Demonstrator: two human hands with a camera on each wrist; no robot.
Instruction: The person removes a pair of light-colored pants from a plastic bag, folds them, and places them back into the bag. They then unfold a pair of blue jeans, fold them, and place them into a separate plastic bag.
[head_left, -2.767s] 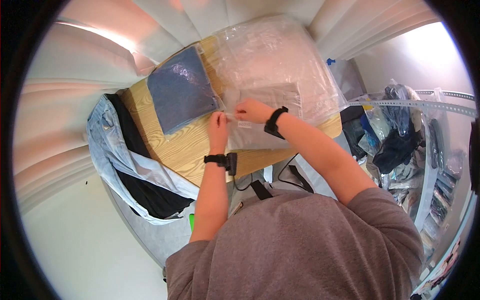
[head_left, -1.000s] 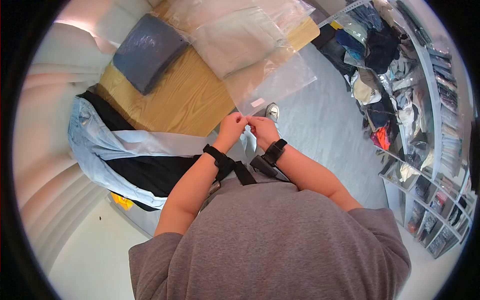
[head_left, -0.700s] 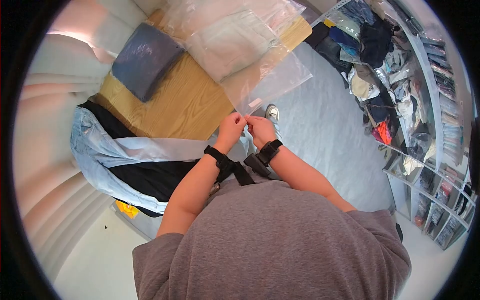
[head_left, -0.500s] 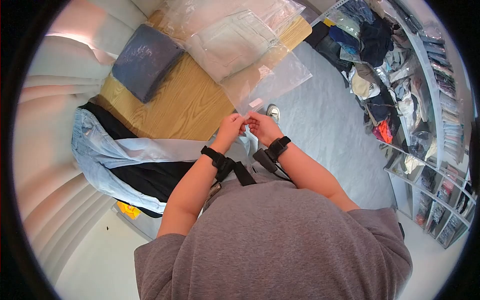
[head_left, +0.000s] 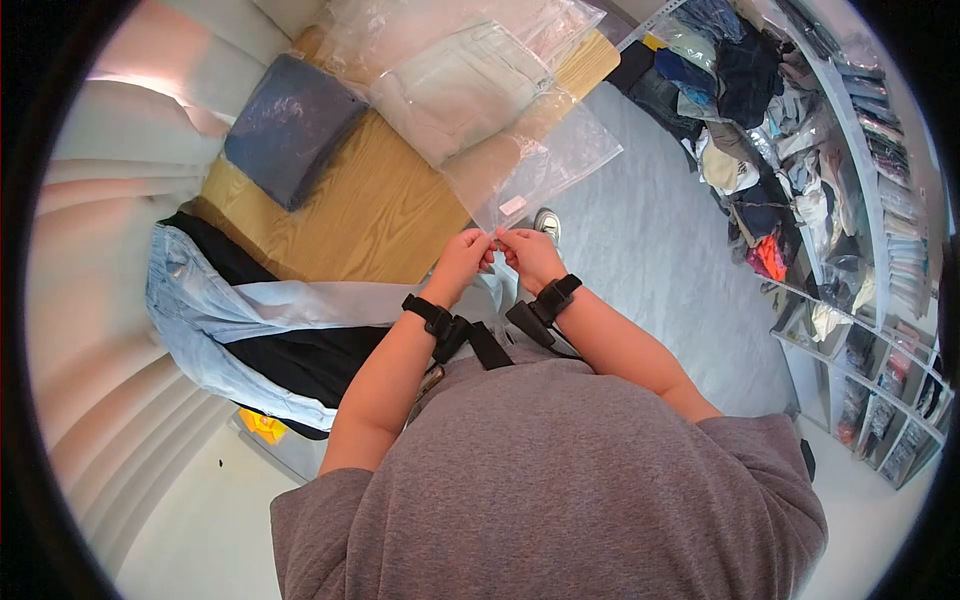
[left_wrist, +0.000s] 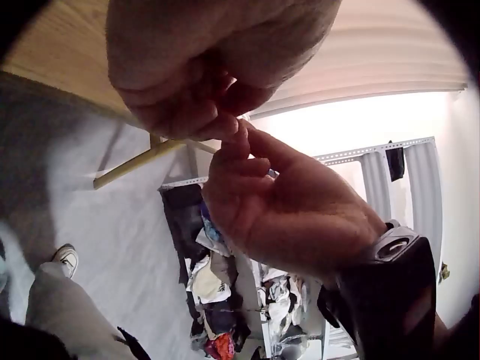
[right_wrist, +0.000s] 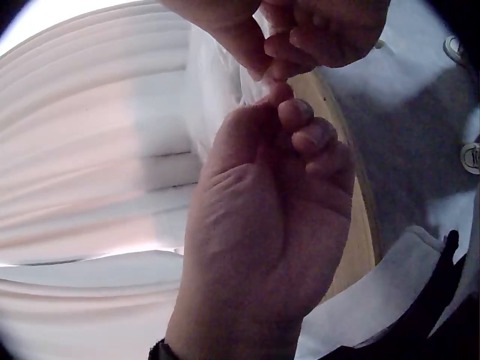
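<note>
A clear plastic bag with a folded pale garment inside lies on the wooden table, its near end hanging past the edge. My left hand pinches the near edge of this bag between thumb and fingertips. Right beside it, my right hand pinches the same edge, the fingertips of both hands meeting. A small white label shows on the plastic just beyond them. In the right wrist view the plastic is a whitish sheet behind the fingers.
A bagged blue garment lies at the table's left. Another large clear bag is at the back. Light blue jeans and a black garment hang at the left. Shelves hold heaped clothes at the right.
Since the earliest frame both hands have drawn back toward the body, and the bag's end now hangs over the table edge. In the last second only the fingers shifted slightly along it.
</note>
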